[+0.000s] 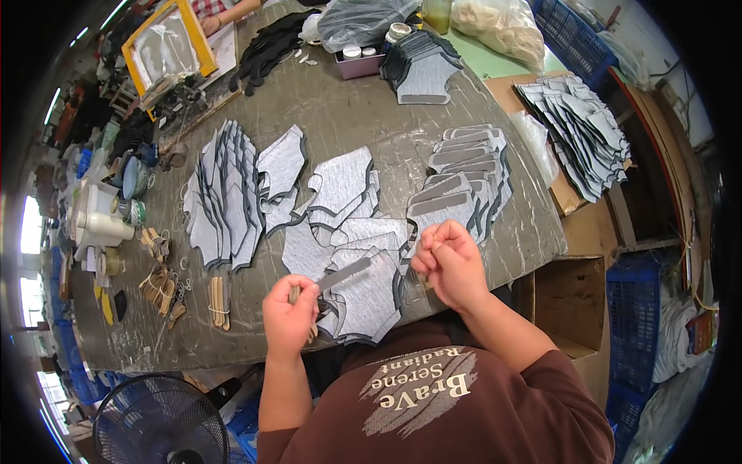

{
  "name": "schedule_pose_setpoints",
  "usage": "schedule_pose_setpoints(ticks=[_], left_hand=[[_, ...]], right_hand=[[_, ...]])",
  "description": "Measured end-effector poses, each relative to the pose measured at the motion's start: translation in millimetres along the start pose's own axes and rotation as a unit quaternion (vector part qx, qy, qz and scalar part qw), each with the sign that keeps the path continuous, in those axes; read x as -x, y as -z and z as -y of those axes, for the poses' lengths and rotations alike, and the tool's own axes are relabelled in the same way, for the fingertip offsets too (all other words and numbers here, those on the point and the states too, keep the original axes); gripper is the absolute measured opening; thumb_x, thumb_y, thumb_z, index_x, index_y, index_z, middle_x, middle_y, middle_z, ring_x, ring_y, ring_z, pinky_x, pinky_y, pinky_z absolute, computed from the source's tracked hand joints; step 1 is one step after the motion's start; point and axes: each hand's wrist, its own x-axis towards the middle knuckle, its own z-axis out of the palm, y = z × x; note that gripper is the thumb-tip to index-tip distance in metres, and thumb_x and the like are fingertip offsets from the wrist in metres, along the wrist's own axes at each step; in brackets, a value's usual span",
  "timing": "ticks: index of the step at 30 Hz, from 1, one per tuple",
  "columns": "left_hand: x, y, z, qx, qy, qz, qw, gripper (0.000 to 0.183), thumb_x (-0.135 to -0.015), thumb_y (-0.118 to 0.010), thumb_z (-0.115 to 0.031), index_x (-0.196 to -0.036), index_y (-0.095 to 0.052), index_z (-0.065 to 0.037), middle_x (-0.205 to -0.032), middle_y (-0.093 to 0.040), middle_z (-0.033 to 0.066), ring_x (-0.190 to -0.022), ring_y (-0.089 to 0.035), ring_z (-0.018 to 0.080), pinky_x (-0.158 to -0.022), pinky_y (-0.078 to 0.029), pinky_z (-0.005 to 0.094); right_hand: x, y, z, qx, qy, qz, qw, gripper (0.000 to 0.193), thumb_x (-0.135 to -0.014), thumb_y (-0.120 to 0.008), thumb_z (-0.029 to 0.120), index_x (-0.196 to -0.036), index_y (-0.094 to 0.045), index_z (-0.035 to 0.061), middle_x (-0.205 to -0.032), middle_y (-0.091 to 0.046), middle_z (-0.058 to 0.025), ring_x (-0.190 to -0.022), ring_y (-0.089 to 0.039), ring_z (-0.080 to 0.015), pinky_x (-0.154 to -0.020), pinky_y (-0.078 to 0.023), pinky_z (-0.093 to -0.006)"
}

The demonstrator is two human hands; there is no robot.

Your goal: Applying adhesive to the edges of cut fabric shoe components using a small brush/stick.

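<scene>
My left hand [287, 315] is closed at the table's near edge, with a flat dark grey strip [346, 274] pointing out of it to the right. The tan end of what looks like a wooden stick [294, 294] also shows in that fist. Under the strip lies a loose pile of grey cut fabric pieces [369, 301] with dark undersides. My right hand [452, 263] is pinched shut just right of this pile; what it holds, if anything, is hidden. Behind it, overlapping pieces with dark grey bands [456, 189] lie in a row.
More cut pieces [224, 197] stand stacked at the left, others [425, 73] at the back. Bundled wooden sticks [219, 303] lie near the front edge. A yellow-framed screen [202, 39] stands far left near another person's arm [232, 14]. A black fan [161, 421] is below left.
</scene>
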Motion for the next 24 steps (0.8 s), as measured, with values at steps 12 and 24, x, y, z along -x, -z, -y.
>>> schedule_pose_setpoints(ticks=[12,24], left_hand=[[-16,-18,6,0.019,0.176,0.010,0.984,0.003,-0.082,-0.064,-0.004,-0.082,-0.064,-0.001,-0.062,-0.059,0.0014,-0.048,-0.052,0.0052,-0.041,-0.036,0.0192],[-18,-19,9,0.002,0.191,0.009,0.981,0.004,-0.080,-0.065,-0.004,-0.081,-0.065,-0.001,-0.060,-0.059,0.0012,-0.049,-0.053,0.0059,-0.043,-0.039,0.0197]], right_hand=[[20,0,-32,0.781,0.271,0.196,0.528,0.019,-0.071,-0.066,0.016,-0.089,-0.063,0.0090,-0.096,-0.056,-0.0034,-0.069,-0.057,-0.0186,-0.060,-0.048,-0.0323],[22,-5,-28,0.800,0.263,0.197,0.502,0.020,-0.072,-0.065,0.017,-0.090,-0.064,0.0082,-0.114,-0.056,-0.0063,-0.067,-0.057,-0.0164,-0.060,-0.048,-0.0307]])
